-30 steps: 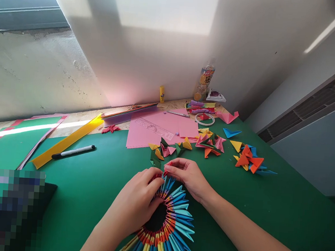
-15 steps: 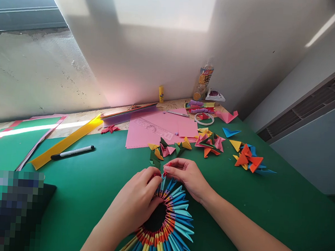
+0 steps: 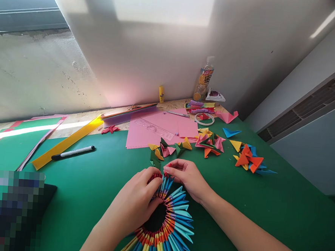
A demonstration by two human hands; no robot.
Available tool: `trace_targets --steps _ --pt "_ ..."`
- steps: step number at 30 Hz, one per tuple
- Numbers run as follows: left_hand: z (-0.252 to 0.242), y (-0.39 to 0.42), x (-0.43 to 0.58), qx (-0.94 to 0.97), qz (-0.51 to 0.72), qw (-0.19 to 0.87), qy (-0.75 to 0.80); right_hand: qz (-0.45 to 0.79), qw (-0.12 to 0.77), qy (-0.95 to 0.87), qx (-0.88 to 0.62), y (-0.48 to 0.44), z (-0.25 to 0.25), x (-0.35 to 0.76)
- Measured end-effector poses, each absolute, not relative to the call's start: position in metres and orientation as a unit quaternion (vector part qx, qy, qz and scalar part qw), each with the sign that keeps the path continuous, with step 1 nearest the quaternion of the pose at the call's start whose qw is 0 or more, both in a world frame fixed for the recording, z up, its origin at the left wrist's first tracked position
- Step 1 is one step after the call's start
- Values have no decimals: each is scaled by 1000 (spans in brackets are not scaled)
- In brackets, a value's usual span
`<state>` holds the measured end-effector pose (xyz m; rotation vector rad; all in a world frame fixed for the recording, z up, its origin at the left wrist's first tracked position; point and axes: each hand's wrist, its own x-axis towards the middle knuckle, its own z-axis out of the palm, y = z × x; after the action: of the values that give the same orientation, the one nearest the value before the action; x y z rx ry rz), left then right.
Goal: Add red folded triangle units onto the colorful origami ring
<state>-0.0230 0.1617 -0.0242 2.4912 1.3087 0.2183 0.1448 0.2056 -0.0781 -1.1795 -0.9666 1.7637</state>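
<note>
A ring of folded paper pieces (image 3: 176, 217), striped in blue, light blue, yellow, orange and red, lies low in the middle of the head view. My left hand (image 3: 139, 197) grips its upper left side, thumb over the inner hole and fingers on the outer points; it hides that part of the ring. At the ring's top edge, my right hand (image 3: 188, 178) pinches a small red folded paper piece (image 3: 167, 168) between thumb and fingers, touching or very near the blue points. Loose green, yellow and pink folded pieces (image 3: 167, 150) lie just beyond my hands.
Further folded pieces lie in piles (image 3: 247, 159) at the right. Pink paper sheets (image 3: 138, 133) carry a clear ruler (image 3: 156, 129). A marker (image 3: 73, 152), a yellow paper strip (image 3: 67, 142), a glue stick (image 3: 161, 94), a tape roll (image 3: 204, 119) and a bottle (image 3: 204, 82) stand or lie around.
Both hands stay almost in place. The blue points under my right fingertips have shifted slightly and sit closer together; the view has moved a touch.
</note>
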Motion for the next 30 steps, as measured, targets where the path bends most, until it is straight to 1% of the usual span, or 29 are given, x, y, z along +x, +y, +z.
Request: trace_targets --steps 21,30 --pt "-23 163 -23 870 80 160 459 698 385 -366 -481 204 -74 144" --pt "-24 162 -23 869 80 165 460 704 376 -384 -464 205 -76 144"
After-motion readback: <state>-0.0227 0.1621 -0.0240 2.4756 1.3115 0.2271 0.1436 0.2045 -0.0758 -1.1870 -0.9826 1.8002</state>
